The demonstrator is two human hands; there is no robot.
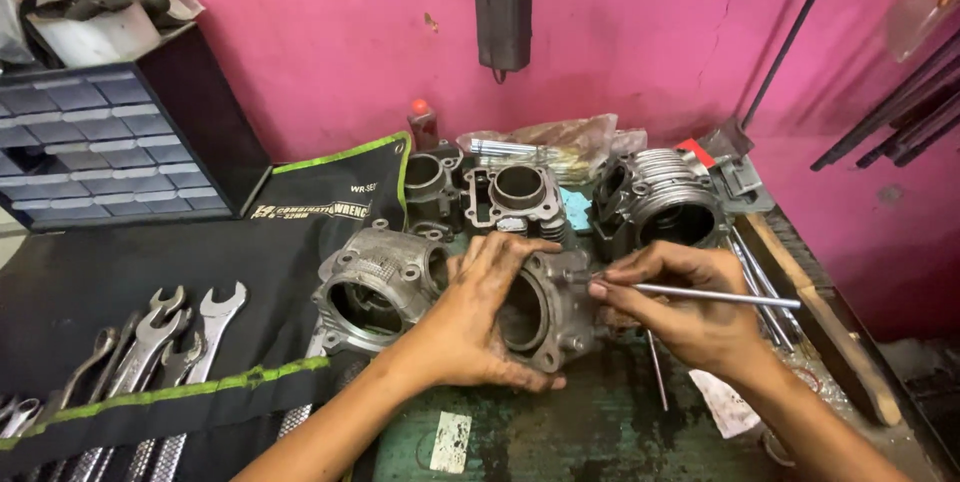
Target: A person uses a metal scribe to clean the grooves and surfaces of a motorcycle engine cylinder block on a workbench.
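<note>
A black wrench roll pouch (335, 192) with green trim and white lettering leans at ten o'clock. A small white rectangular label (451, 441) sticks to the green surface (600, 432) at six o'clock. A crumpled clear plastic bag (570, 142) lies at twelve o'clock, against the pink wall.

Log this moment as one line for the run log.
left hand: steadies engine cylinder | right hand: holds thin metal rod at cylinder | bench: more cylinders, wrench roll
</note>
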